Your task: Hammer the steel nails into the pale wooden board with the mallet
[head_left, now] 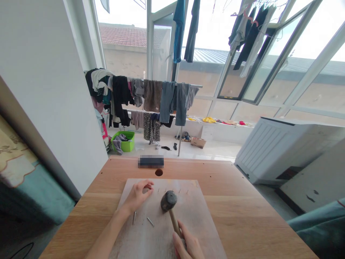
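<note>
My right hand [187, 242] is closed around the wooden handle of a rubber mallet [169, 201]. The mallet's black head is over the middle of a pale board [185, 219], just in front of a row of thin upright nails [180, 191]. At the left end of that row, my left hand [140, 194] has its thumb and fingers curled into a pinch; what sits between the tips is too small to make out. Two loose nails lie on the board near my left forearm, one nail [134, 218] close to it and another nail [150, 221] to its right.
The board rests on a wooden table [231, 201] with a round hole [159, 172] and a dark blurred block [151, 161] near its far edge. Beyond are a laundry rack [179, 140] with clothes, a green basket [128, 144] and a white appliance [269, 151] at right.
</note>
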A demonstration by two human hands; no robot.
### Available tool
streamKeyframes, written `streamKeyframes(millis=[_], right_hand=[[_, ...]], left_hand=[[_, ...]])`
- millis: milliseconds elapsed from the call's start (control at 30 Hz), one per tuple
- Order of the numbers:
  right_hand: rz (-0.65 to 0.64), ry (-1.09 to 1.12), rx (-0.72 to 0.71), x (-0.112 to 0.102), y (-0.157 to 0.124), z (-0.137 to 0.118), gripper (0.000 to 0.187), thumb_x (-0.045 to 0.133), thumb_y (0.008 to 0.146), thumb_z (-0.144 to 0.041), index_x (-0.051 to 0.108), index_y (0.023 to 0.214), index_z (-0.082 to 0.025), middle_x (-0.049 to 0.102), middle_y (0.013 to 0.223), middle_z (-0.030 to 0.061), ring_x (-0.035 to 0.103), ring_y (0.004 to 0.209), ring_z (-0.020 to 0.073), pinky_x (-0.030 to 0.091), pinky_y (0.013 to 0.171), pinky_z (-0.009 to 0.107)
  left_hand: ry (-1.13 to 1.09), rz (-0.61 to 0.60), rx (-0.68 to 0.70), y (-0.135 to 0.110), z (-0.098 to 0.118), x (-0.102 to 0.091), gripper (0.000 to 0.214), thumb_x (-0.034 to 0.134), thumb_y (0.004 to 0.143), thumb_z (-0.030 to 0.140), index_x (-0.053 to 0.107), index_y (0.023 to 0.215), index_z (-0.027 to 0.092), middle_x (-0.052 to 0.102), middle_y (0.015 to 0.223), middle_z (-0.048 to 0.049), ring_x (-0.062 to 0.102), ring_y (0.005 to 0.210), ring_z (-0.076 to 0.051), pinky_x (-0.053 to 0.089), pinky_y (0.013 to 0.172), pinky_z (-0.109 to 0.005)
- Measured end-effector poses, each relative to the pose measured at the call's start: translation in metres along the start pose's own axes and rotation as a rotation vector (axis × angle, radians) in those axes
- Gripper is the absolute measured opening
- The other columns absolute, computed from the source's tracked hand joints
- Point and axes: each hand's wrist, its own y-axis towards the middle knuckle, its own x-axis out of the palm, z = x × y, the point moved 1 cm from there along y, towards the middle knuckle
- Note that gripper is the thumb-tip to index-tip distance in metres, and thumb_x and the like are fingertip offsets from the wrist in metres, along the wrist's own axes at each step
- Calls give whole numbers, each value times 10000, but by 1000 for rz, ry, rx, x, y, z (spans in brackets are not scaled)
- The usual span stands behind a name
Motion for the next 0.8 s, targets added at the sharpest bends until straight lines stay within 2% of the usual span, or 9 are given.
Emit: streamKeyframes(millis=[67, 167, 333, 400, 500, 633, 700, 800], right_hand=[[20, -3, -6, 0, 0, 2, 849, 337, 847, -818, 639, 1254, -136, 584, 531, -12, 498, 426, 146, 366, 397, 220], [35, 11, 3, 1, -1, 4, 843, 339, 858, -807, 626, 1275, -134, 612, 531, 3, 529, 436, 158, 395, 423, 229], [31, 60, 19, 3, 0, 1, 836, 396, 840, -804, 624, 1265, -121, 577, 518, -15, 511, 427, 142, 383, 408, 221], [19, 95, 34, 4, 3, -11, 832, 414, 834, -800, 612, 1259, -113, 537, 523, -37, 458, 388, 112, 360, 372, 206], [-41, 134, 75, 5, 12, -44, 834, 409, 829, -794, 567, 1271, -106, 489, 584, -62, 352, 323, 61, 302, 285, 181], [-109, 142, 59, 11, 28, -89, 642, 422, 893, -661, 523, 1268, -150, 483, 661, -68, 378, 303, 35, 299, 255, 147], [-112, 123, 35, 16, 36, -100, 567, 435, 905, -608, 538, 1232, -156, 463, 629, -77, 389, 313, 41, 305, 260, 138], [-115, 111, 34, 24, 42, -100, 523, 447, 910, -577, 552, 1213, -163, 450, 602, -83, 383, 319, 45, 323, 267, 137]], left_hand=[[0, 5, 19, -1, -7, 4, 208, 620, 828, 243, 670, 1028, 215, 744, 955, -38, 700, 908, -208, 530, 882, -320], [27, 2, 64, -2, -12, 7, 205, 607, 842, 230, 670, 1037, 217, 731, 949, -42, 695, 896, -205, 536, 885, -330], [11, 9, 101, -4, -13, 9, 244, 619, 840, 223, 667, 1079, 220, 720, 1036, -53, 682, 963, -205, 553, 864, -310], [-4, 23, 84, -4, -13, 10, 242, 611, 843, 209, 666, 1078, 218, 724, 998, -46, 687, 938, -196, 554, 850, -301], [-15, 28, 59, -4, -14, 10, 223, 599, 845, 193, 666, 1056, 218, 727, 927, -29, 693, 880, -186, 547, 842, -297], [-13, 45, 91, -2, -13, 12, 209, 605, 813, 168, 660, 1009, 213, 720, 895, -24, 686, 849, -189, 536, 808, -283], [-8, 37, 89, -1, -13, 13, 199, 588, 800, 141, 655, 975, 208, 716, 896, -27, 679, 835, -190, 531, 774, -268], [-22, 12, 76, -1, -11, 9, 248, 570, 784, 113, 644, 1001, 207, 718, 911, -24, 675, 848, -191, 531, 784, -266]])
